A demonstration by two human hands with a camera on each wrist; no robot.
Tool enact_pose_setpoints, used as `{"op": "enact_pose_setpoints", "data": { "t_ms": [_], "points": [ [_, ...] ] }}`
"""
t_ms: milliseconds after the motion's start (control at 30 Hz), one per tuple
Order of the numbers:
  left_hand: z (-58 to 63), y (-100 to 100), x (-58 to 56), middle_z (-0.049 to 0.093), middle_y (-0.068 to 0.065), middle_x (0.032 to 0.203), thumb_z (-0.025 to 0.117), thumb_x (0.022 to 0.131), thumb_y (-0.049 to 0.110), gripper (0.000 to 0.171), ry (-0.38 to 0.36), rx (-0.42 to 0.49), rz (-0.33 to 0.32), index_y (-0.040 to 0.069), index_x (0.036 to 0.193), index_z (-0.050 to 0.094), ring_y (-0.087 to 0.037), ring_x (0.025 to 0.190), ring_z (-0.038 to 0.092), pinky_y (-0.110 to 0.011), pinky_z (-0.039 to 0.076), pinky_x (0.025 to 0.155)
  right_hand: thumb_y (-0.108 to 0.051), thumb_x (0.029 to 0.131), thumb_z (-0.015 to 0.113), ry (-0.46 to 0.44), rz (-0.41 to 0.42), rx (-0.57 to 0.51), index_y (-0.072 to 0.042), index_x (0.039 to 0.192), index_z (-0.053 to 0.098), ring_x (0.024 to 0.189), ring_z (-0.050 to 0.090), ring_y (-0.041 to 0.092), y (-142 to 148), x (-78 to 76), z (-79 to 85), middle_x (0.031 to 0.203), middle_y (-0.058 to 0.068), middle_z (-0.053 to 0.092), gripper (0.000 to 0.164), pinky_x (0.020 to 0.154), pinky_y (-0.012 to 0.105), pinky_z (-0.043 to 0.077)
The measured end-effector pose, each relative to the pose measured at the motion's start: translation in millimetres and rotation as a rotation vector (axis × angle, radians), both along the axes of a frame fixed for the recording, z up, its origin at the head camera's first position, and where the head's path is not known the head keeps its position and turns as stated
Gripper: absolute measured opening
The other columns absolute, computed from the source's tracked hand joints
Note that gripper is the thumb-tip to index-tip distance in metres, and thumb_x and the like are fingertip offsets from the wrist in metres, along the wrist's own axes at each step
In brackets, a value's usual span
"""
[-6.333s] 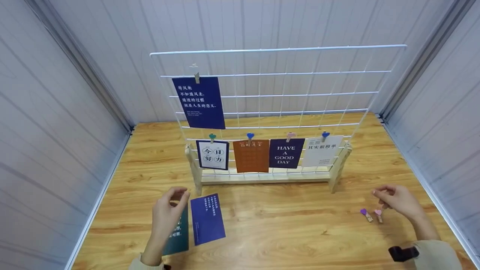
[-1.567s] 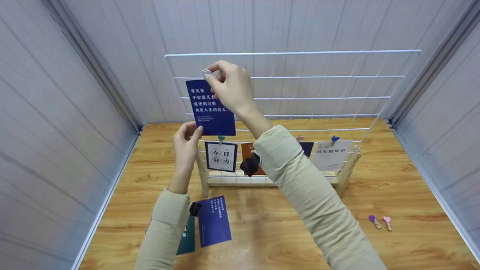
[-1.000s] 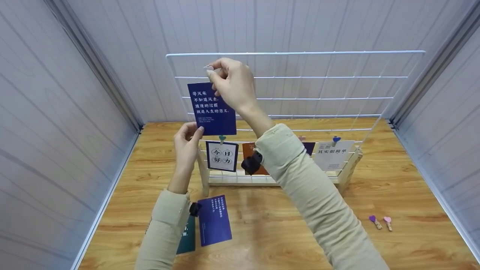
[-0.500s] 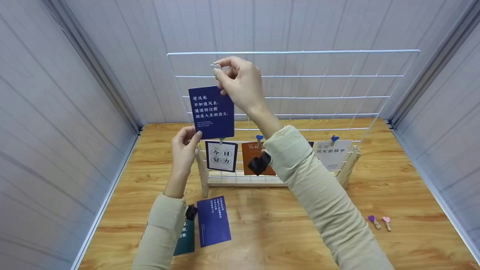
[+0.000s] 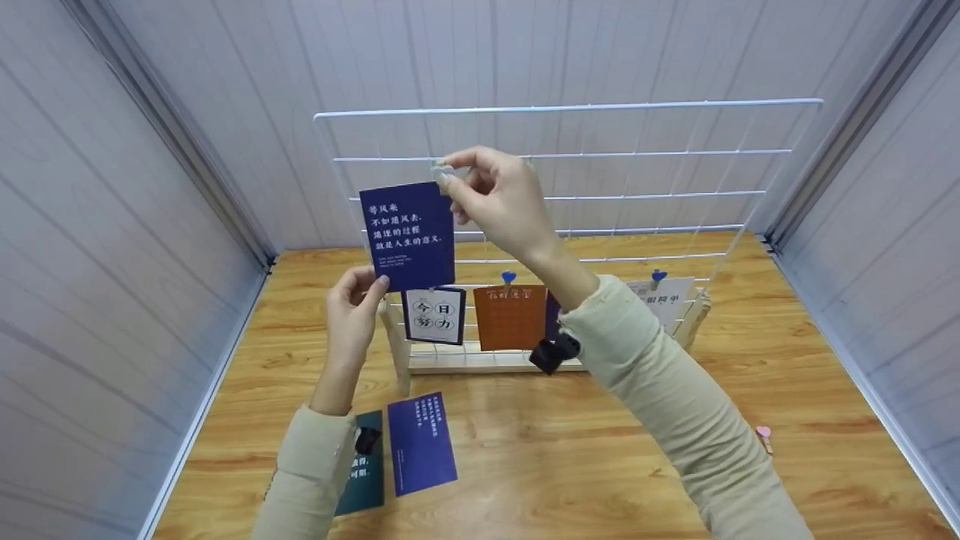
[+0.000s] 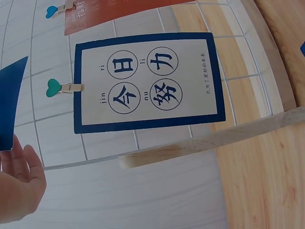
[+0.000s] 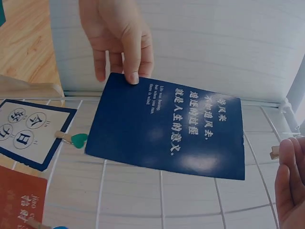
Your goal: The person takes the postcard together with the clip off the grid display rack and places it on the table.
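My left hand (image 5: 351, 315) pinches a dark blue card (image 5: 409, 244) with white writing by its lower left corner. The card is upright in front of the white wire grid (image 5: 570, 107). In my right hand (image 5: 504, 199) a small wooden clothespin (image 5: 442, 172) with a whitish top is pinched between thumb and fingers, by the card's upper right corner. The right wrist view shows this clothespin (image 7: 275, 152) apart from the card's edge. Below hangs a blue-edged white card (image 6: 150, 83), held by a clothespin with a green heart (image 6: 54, 88).
An orange card (image 5: 511, 319) hangs on the grid under a blue-heart clothespin (image 5: 508, 277). Farther right a white card (image 5: 667, 296) is partly behind my sleeve. On the wooden table lie a blue card (image 5: 422, 444), a green card (image 5: 367, 484) and a pink-heart clothespin (image 5: 764, 437).
The dark blue card hung clipped on the grid's upper left; now my left hand holds it, lower. My right hand, earlier near the table clothespins, has drawn the whitish clothespin off and moved slightly right.
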State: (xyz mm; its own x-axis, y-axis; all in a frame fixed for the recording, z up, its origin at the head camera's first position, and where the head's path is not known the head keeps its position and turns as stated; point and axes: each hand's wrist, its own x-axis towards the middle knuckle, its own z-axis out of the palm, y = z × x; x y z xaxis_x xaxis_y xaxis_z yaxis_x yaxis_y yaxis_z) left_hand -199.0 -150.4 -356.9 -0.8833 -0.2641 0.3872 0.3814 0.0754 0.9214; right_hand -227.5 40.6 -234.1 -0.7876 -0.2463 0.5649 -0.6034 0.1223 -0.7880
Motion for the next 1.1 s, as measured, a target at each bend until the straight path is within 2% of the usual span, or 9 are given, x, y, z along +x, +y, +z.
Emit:
{"op": "enact_pose_setpoints", "data": {
  "t_ms": [200,333,433,533,700,833,933,1000,1100],
  "points": [
    [-4.6,-2.6,10.9,0.056,-0.014,0.081,0.054,0.083,-0.007,0.011,0.024,-0.049,-0.031,-0.014,0.091,0.055,-0.014,0.072,0.053,-0.022,0.044,0.068,0.002,0.082,0.057,0.050,0.059,0.031,0.007,0.092,0.060,0.050,0.052,0.022,19.7,25.2,-10.9,0.060,0.006,0.057,0.011,0.047,0.028,0.047],
    [-16.5,-5.3,16.1,0.057,-0.015,0.083,0.054,0.084,-0.005,0.011,0.039,-0.055,-0.056,-0.012,0.092,0.056,-0.016,0.075,0.054,-0.022,0.044,0.068,0.004,0.081,0.057,0.056,0.090,0.042,0.009,0.092,0.059,0.049,0.052,0.023,34.2,32.9,-25.8,0.061,0.009,0.057,0.012,0.045,0.028,0.047],
    [-26.4,-5.2,21.8,0.057,-0.014,0.085,0.055,0.084,-0.002,0.012,0.049,-0.051,-0.081,-0.010,0.093,0.056,-0.018,0.077,0.054,-0.024,0.045,0.071,0.003,0.082,0.058,0.023,0.102,0.047,0.009,0.092,0.059,0.049,0.052,0.023,46.5,37.4,-37.5,0.061,0.012,0.057,0.012,0.045,0.026,0.046],
    [-31.5,-0.8,31.9,0.057,-0.014,0.086,0.056,0.084,-0.002,0.012,0.057,-0.058,-0.100,-0.009,0.093,0.056,-0.018,0.078,0.055,-0.025,0.046,0.073,0.003,0.082,0.058,-0.017,0.091,0.057,0.008,0.093,0.059,0.050,0.053,0.025,60.2,41.5,-48.5,0.063,0.013,0.058,0.013,0.046,0.027,0.047],
    [-30.5,13.1,51.7,0.056,-0.018,0.087,0.053,0.083,-0.008,0.010,0.053,-0.051,-0.142,-0.013,0.092,0.055,-0.017,0.079,0.054,-0.024,0.046,0.074,0.003,0.081,0.059,-0.083,0.064,0.055,0.008,0.094,0.059,0.052,0.054,0.028,82.6,47.7,-65.0,0.066,0.009,0.059,0.014,0.049,0.035,0.049],
    [-28.8,24.1,67.5,0.056,-0.018,0.087,0.053,0.083,-0.010,0.011,0.001,-0.058,-0.158,-0.014,0.092,0.054,-0.016,0.079,0.054,-0.024,0.046,0.074,0.002,0.082,0.059,-0.122,0.034,0.068,0.008,0.094,0.059,0.053,0.054,0.026,99.2,53.2,-78.7,0.066,0.009,0.059,0.014,0.049,0.033,0.049],
    [-35.3,28.4,75.4,0.056,-0.016,0.088,0.053,0.083,-0.008,0.011,-0.067,-0.050,-0.170,-0.012,0.094,0.054,-0.018,0.080,0.054,-0.026,0.046,0.076,0.002,0.082,0.059,-0.145,0.019,0.083,0.008,0.094,0.060,0.052,0.054,0.023,110.6,56.4,-89.3,0.065,0.012,0.058,0.013,0.048,0.029,0.049],
    [-43.4,29.9,79.4,0.056,-0.017,0.089,0.053,0.084,-0.007,0.012,-0.108,-0.037,-0.183,-0.011,0.094,0.055,-0.020,0.081,0.054,-0.028,0.046,0.076,0.002,0.082,0.058,-0.159,0.015,0.090,0.008,0.094,0.059,0.052,0.054,0.021,117.8,58.4,-96.5,0.065,0.014,0.058,0.013,0.048,0.028,0.049],
    [-66.6,29.6,82.0,0.056,-0.015,0.089,0.056,0.084,-0.001,0.012,-0.149,-0.017,-0.199,-0.007,0.094,0.056,-0.021,0.081,0.054,-0.029,0.046,0.076,0.003,0.082,0.058,-0.182,0.019,0.089,0.009,0.094,0.059,0.051,0.054,0.020,128.2,62.2,-107.0,0.065,0.015,0.057,0.013,0.048,0.027,0.048]
  ]
}}
